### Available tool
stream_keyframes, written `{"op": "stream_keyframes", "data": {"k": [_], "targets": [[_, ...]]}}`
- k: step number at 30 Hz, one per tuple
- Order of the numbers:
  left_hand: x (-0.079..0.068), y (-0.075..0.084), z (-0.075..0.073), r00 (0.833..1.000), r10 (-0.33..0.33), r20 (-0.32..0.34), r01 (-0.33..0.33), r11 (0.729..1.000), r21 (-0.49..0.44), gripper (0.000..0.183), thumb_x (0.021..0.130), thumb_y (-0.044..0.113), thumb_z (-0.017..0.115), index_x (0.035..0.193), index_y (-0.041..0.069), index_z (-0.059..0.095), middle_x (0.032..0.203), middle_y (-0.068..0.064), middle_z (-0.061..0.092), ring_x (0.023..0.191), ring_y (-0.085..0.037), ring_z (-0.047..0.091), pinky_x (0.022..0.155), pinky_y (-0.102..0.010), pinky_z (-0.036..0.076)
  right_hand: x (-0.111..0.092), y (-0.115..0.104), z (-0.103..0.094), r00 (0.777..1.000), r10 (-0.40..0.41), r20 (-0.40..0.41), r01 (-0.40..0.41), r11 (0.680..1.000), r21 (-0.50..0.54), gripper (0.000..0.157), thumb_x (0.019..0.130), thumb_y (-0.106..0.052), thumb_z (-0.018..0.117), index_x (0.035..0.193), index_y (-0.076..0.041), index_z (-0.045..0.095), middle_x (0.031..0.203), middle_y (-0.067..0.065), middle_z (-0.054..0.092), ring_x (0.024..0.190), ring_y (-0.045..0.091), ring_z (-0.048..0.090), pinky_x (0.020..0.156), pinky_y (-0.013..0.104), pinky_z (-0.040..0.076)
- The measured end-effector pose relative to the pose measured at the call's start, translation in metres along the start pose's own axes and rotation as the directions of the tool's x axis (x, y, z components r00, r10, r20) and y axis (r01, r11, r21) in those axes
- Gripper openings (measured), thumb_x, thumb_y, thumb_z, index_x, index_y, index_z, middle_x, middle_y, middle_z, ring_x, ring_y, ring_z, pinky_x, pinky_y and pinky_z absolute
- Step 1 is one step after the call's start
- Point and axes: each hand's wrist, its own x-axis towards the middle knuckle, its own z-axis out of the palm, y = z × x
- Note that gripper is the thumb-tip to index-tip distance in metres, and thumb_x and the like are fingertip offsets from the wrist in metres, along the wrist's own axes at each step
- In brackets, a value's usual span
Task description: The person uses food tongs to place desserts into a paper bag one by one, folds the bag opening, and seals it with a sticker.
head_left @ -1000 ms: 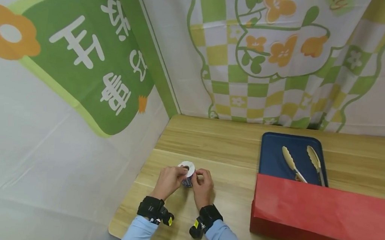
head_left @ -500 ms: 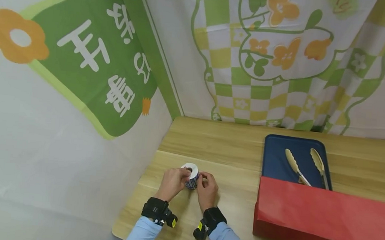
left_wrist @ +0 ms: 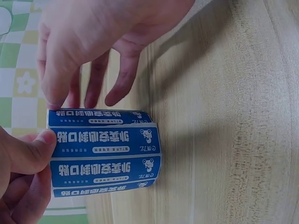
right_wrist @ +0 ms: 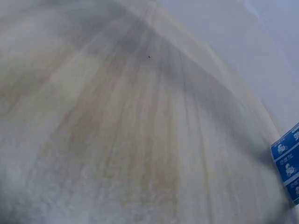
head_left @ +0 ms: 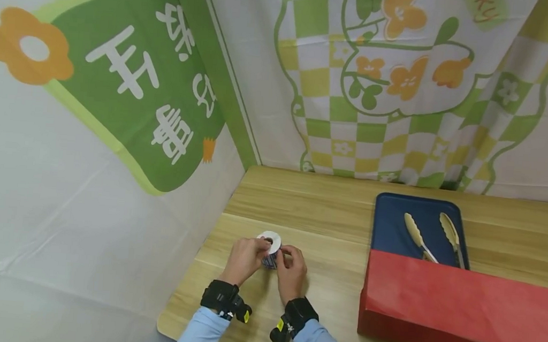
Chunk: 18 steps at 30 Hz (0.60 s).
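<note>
A roll of blue stickers (head_left: 270, 261) with a white end face stands on end on the wooden table. My left hand (head_left: 240, 261) grips its upper rim from the left, the thumb by the core hole. My right hand (head_left: 292, 275) is at the roll's right side, thumb and index fingertips together on its upper edge. In the left wrist view the blue sticker roll (left_wrist: 105, 142) lies sideways, the left hand (left_wrist: 23, 163) at its edge and the right hand (left_wrist: 100, 32) with its other fingers hanging loosely. The right wrist view catches only part of the roll (right_wrist: 287, 168).
On the right, a long red box (head_left: 457, 298) lies in front of a blue tray (head_left: 391, 218) bearing metal tongs (head_left: 420, 237) with beige tips. White curtains with green print (head_left: 319, 88) border the table (head_left: 319, 209) at the back and left.
The head view shifts slightly. Both hands stay at the sticker roll; the right fingertips shift slightly over its right edge, and the roll's tilt varies a little.
</note>
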Motion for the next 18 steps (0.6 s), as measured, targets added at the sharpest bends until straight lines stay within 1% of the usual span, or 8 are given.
{"op": "stream_keyframes", "data": {"k": [5, 10, 14, 18], "targets": [[-0.001, -0.001, 0.002, 1.0, -0.003, 0.0, 0.003, 1.0, 0.009, 0.015, 0.071, 0.008, 0.08, 0.086, 0.01, 0.079, 0.087, -0.007, 0.077, 0.074, -0.026, 0.07, 0.06, -0.041, 0.055, 0.003, -0.002, 0.002, 0.999, -0.041, -0.017, 0.04, 0.997, -0.059, 0.006, 0.084, -0.002, 0.068, 0.089, -0.005, 0.065, 0.09, 0.012, 0.064, 0.082, 0.02, 0.063, 0.06, 0.037, 0.058], [-0.002, -0.001, 0.005, 1.0, 0.0, 0.002, 0.0, 1.0, 0.011, 0.016, 0.071, 0.006, 0.08, 0.087, 0.01, 0.079, 0.09, -0.006, 0.077, 0.074, -0.026, 0.07, 0.06, -0.041, 0.055, 0.004, -0.004, 0.002, 0.995, -0.098, -0.021, 0.095, 0.986, -0.141, 0.006, 0.082, 0.0, 0.065, 0.085, -0.002, 0.061, 0.086, 0.011, 0.061, 0.076, 0.019, 0.062, 0.056, 0.035, 0.057], [-0.001, -0.001, 0.004, 1.0, 0.019, -0.001, -0.019, 1.0, 0.007, 0.017, 0.07, 0.005, 0.079, 0.087, 0.009, 0.079, 0.089, -0.006, 0.077, 0.074, -0.026, 0.07, 0.059, -0.041, 0.055, 0.007, -0.003, 0.003, 0.986, -0.164, 0.002, 0.16, 0.959, -0.232, 0.009, 0.079, 0.001, 0.064, 0.082, -0.002, 0.057, 0.085, 0.01, 0.055, 0.074, 0.018, 0.058, 0.055, 0.033, 0.056], [0.001, -0.002, 0.002, 0.999, 0.035, -0.002, -0.035, 0.999, 0.008, 0.018, 0.07, 0.004, 0.079, 0.087, 0.009, 0.078, 0.09, -0.005, 0.077, 0.074, -0.025, 0.07, 0.06, -0.04, 0.056, 0.012, -0.003, 0.004, 0.973, -0.226, 0.046, 0.229, 0.921, -0.315, 0.015, 0.076, 0.001, 0.066, 0.08, -0.005, 0.053, 0.085, 0.008, 0.051, 0.08, 0.019, 0.053, 0.06, 0.034, 0.051]]}}
